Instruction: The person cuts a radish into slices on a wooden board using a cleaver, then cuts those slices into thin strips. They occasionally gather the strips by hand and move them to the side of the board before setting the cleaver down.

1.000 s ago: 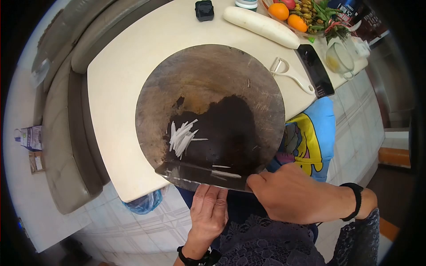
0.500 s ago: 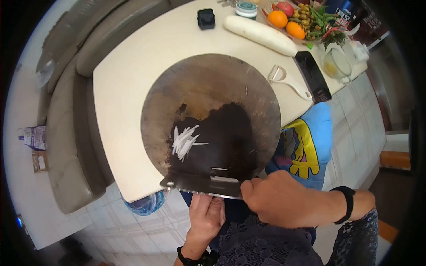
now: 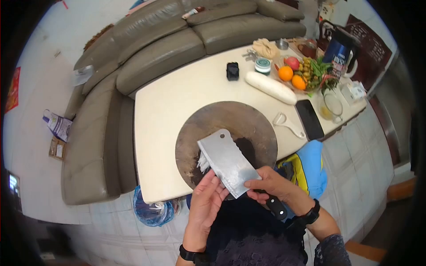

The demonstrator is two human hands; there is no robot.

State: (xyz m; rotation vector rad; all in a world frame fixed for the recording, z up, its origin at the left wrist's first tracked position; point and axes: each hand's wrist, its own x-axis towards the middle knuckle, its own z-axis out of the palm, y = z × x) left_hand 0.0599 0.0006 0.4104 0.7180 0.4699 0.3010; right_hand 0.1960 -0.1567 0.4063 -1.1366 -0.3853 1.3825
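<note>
Right, the cleaver (image 3: 228, 162) is up off the board (image 3: 230, 116), its flat side tilted to the camera over the near edge of the desk (image 3: 168, 102). The right hand (image 3: 271, 186) is clamped where the blade meets the black handle, fingers closed, thumb pressed on the steel. The left hand (image 3: 207, 201) lies open, its fingers (image 3: 216, 185) stretched flat against the blade's lower corner, gripping nothing.

The blade is a broad, stiff rectangle of dull grey metal with a hole near the far corner. I'd judge it front-heavy and slick, so the handle and the blunt spine are the safe places to hold. The bright bevelled edge by the left fingers is the one to keep skin off.

Just behind it, a small heap of white strips (image 3: 203, 162) sits on the board. They're thin, light and damp-looking, likely to snap or cling to steel. The board is round, thick wood, worn, and dark with wet in the middle.

Farther back lie a smooth whole radish (image 3: 270, 88), a white peeler (image 3: 286, 124) and a black phone (image 3: 309, 119).
</note>
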